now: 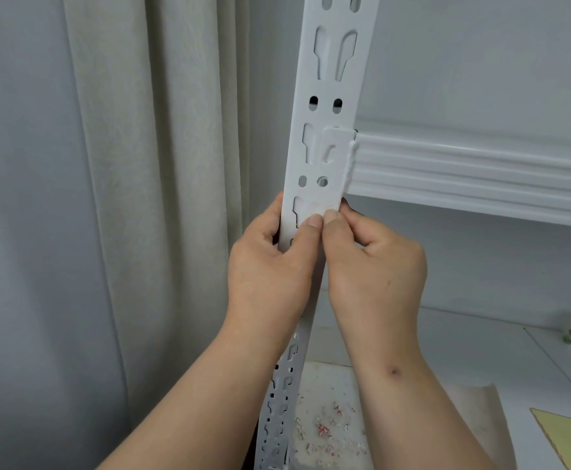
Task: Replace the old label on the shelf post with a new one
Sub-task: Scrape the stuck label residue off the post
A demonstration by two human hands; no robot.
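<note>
Your left hand (270,262) wraps the white shelf post (324,106) from its left edge, fingers curled behind and the thumb pressed flat on the front face. Your right hand (375,266) is closed to a narrow pinch just right of that thumb, its thumb tip touching the post face at the same height. Directly above both thumbs lies a patch of smeared residue (314,208) on the post (whether any label material sits between your right fingers cannot be told). Above and to the right of your right hand, the shelf beam (474,174) hooks into the post. Below your forearms, paper scraps (328,429) lie scattered on a sheet. Near your right forearm sits a yellow pad (569,435).
</note>
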